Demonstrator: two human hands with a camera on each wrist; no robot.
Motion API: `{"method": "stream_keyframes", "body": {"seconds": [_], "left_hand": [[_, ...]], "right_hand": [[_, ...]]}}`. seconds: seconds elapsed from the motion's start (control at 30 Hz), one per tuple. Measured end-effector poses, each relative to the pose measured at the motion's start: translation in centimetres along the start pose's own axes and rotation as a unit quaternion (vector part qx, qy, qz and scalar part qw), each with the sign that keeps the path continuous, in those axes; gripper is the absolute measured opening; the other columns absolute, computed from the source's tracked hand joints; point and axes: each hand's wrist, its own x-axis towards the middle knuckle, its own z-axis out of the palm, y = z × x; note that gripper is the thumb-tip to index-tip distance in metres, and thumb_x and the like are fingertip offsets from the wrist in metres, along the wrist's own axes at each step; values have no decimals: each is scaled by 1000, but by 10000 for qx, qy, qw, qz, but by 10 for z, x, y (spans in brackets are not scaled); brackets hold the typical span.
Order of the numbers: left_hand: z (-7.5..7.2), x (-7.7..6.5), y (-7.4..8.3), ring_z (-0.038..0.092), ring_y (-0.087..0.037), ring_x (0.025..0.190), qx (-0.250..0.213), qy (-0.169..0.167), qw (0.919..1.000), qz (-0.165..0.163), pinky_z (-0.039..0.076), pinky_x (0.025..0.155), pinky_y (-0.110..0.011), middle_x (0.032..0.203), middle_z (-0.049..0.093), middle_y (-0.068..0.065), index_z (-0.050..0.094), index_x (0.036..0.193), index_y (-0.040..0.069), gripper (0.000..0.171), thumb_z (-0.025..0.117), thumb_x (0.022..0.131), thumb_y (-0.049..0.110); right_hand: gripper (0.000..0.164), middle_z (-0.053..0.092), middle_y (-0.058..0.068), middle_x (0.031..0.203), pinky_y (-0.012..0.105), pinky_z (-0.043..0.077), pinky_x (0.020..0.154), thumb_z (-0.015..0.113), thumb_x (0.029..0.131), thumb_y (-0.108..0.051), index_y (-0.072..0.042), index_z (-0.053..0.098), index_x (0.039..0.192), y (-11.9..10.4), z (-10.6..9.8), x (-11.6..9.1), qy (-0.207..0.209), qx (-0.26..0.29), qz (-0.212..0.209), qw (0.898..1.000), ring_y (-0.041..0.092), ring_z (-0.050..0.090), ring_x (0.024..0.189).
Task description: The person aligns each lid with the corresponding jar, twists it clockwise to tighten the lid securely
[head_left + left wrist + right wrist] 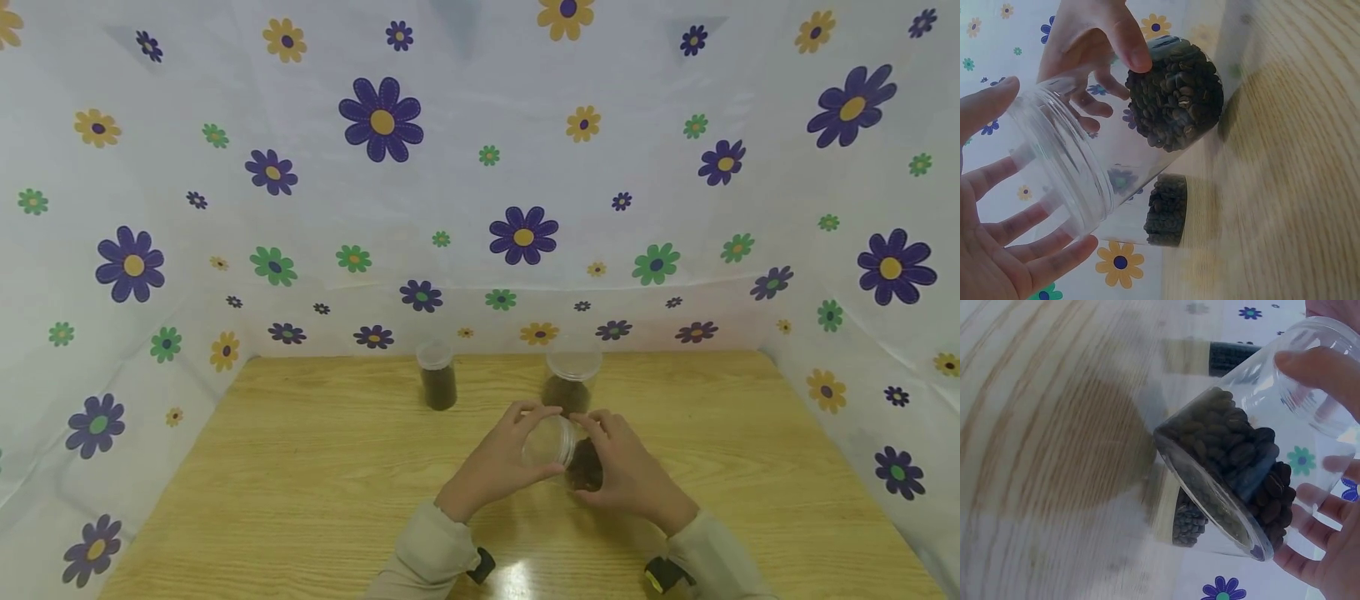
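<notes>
A clear jar (1260, 406) with dark roasted coffee beans (1175, 97) lies tilted between my two hands, its base close over the table and its top toward the left. My right hand (633, 475) grips the jar's body, thumb on one side and fingers round the other. At the top end my left hand (495, 458) holds the clear ridged lid (1063, 156), thumb and spread fingers on opposite sides of its rim. The beans are heaped toward the base; the upper part of the jar is see-through.
Behind the hands stands a wide clear jar (572, 367) partly filled with coffee beans. A narrower jar (439, 387) with dark contents and a pale lid stands at the back left. Flower-patterned cloth (450, 192) walls in the wooden table (315, 467) at the back and sides.
</notes>
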Motion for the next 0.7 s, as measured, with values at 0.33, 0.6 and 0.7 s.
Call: {"method": "stream_keyframes", "body": {"seconds": [0.33, 0.6, 0.7], "left_hand": [[0, -2, -2, 54, -22, 113, -77, 20, 9999, -136, 50, 92, -41, 137, 39, -3, 38, 142, 25, 68, 67, 83, 45], [3, -3, -8, 52, -24, 118, -225, 70, 9995, -191, 48, 94, -43, 137, 39, -2, 39, 141, 28, 67, 68, 82, 45], [4, -3, -10, 51, -23, 119, -251, 75, 9995, -181, 48, 95, -44, 137, 39, -1, 39, 140, 30, 67, 67, 82, 47]], "right_hand": [[99, 51, 9, 108, 35, 48, 71, 89, 45, -46, -10, 44, 125, -7, 6, 1, 350, -626, -36, 9974, 20, 50, 90], [101, 50, 9, 105, 34, 44, 66, 90, 43, -48, -11, 45, 126, -11, 7, 2, 326, -880, 73, 9956, 21, 49, 88], [101, 50, 9, 106, 35, 44, 65, 90, 44, -48, -11, 45, 126, -12, 7, 2, 297, -942, 109, 9951, 22, 49, 89]]}}
